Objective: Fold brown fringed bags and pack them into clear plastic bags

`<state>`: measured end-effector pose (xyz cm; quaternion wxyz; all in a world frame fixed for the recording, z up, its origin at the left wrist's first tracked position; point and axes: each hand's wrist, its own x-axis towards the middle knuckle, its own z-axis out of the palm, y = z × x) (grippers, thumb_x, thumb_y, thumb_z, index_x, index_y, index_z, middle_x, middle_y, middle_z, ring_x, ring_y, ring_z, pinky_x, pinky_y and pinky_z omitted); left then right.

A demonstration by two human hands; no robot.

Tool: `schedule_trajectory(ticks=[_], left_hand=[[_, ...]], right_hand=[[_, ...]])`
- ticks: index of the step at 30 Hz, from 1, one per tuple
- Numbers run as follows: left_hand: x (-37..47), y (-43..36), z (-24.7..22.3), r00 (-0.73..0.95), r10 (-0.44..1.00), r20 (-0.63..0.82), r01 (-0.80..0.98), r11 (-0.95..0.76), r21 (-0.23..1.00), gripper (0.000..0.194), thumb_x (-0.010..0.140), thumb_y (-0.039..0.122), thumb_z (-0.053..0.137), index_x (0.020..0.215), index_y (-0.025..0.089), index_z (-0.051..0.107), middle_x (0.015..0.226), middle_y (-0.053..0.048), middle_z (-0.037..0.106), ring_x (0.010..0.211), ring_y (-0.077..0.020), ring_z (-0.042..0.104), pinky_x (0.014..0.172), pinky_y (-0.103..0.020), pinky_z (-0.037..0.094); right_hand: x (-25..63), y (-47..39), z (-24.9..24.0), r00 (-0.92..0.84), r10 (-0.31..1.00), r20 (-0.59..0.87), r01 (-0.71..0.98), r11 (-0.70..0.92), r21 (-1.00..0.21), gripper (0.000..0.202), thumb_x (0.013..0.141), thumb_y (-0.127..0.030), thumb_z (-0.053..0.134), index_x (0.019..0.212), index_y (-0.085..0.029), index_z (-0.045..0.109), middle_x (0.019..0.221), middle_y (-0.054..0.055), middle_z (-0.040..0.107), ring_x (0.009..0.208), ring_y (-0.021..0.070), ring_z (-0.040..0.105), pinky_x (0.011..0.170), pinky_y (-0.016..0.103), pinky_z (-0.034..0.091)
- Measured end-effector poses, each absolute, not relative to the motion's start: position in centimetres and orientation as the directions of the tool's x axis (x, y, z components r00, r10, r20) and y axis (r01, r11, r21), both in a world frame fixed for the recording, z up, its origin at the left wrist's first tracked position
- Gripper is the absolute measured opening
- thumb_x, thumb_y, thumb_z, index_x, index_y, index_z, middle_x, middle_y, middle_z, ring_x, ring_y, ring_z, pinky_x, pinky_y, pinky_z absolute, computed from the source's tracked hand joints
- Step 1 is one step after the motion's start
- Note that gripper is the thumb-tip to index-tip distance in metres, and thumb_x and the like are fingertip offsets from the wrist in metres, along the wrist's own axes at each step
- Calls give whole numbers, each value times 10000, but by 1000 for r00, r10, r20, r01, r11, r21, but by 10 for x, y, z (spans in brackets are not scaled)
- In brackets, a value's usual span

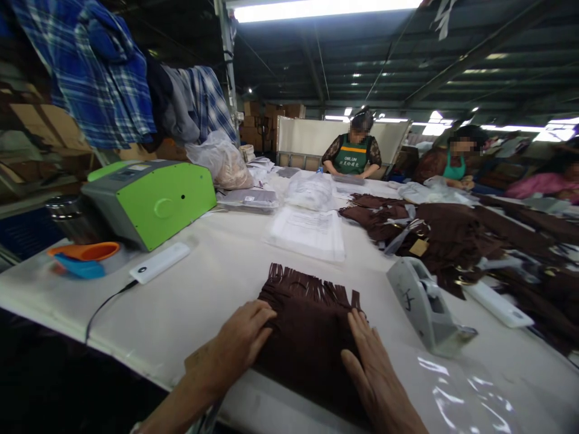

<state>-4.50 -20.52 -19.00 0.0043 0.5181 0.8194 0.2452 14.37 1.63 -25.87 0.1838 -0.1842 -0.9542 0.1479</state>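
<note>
A dark brown fringed piece (307, 337), soft and suede-like, lies flat on the white table in front of me. Its cut fringe points away from me, and I cannot tell exactly what article it is. My left hand (246, 334) rests on its left edge, fingers slightly bent and the thumb apart from them. Along the right edge lies my right hand (368, 355), flat with fingers stretched out and thumb spread. Both palms face down on the material.
A grey tape dispenser (423, 307) stands to the right, before a heap of brown fringed pieces (452, 235). White corded devices lie on both sides. At left are a green machine (167, 202) and orange tape roll (90, 250). Plastic-wrapped papers (310, 232) lie ahead; co-workers sit beyond.
</note>
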Motion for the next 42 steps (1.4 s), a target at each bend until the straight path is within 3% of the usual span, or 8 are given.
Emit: schedule_trajectory(ticks=[7,10,15,21,30,33,38,42], left_hand=[[-58,-194,-202,-482,875,52,857,458,236,244,865,81,470,1002,215,621,1013,-61,635,963,-240,570,873,-396,474],[-38,-175,-194,-500,855,137,821,418,389,183,882,88,478,919,209,610,960,-36,630,941,-204,574,850,-334,474],[-24,-184,-174,-260,921,292,734,-8,679,230,899,207,570,1121,258,605,1118,-16,644,1001,-145,607,884,-233,486],[-82,-189,-229,-556,765,324,818,437,373,689,923,571,448,1457,143,360,1514,-187,371,1402,-346,329,1122,-536,324],[-100,-167,-279,-419,829,370,908,391,151,844,936,584,404,1525,181,-45,1564,-160,233,1427,-319,277,1124,-523,323],[-102,-160,-285,-407,830,380,912,395,113,854,925,571,441,1525,174,-19,1524,-171,328,1389,-334,355,1098,-540,355],[-82,-156,-260,-151,920,362,978,87,189,692,954,508,430,1531,280,125,1548,-62,333,1387,-247,382,1102,-424,400],[-130,-157,-221,-482,804,349,829,288,480,471,987,468,313,1380,257,464,1405,-56,543,1260,-219,533,1020,-376,482]], right_hand=[[124,-5,-252,-928,347,133,284,894,-347,647,974,-499,380,1488,-110,316,1560,118,264,1459,278,177,1192,549,205],[122,-7,-252,-935,338,105,280,888,-365,662,974,-514,377,1488,-103,313,1558,122,267,1456,280,185,1193,543,204],[123,-3,-251,-908,362,209,275,894,-353,646,981,-479,382,1517,-145,247,1581,100,210,1464,283,143,1194,547,194],[103,-20,-252,-951,269,152,214,929,-303,698,963,-511,414,1524,-147,215,1579,100,190,1457,310,152,1179,556,232],[108,4,-261,-839,455,299,367,878,-308,708,971,-442,431,1544,-202,92,1578,103,194,1446,338,173,1154,617,253],[97,-5,-275,-860,425,281,329,884,-332,727,937,-459,498,1530,-161,202,1551,137,260,1428,360,222,1138,616,288],[93,-15,-250,-928,292,233,122,827,-549,717,910,-517,525,1498,-164,316,1530,131,312,1411,332,289,1136,542,321],[115,44,-210,-836,539,102,241,528,-815,535,947,-541,419,1385,-247,506,1444,66,496,1344,259,442,1111,419,391]])
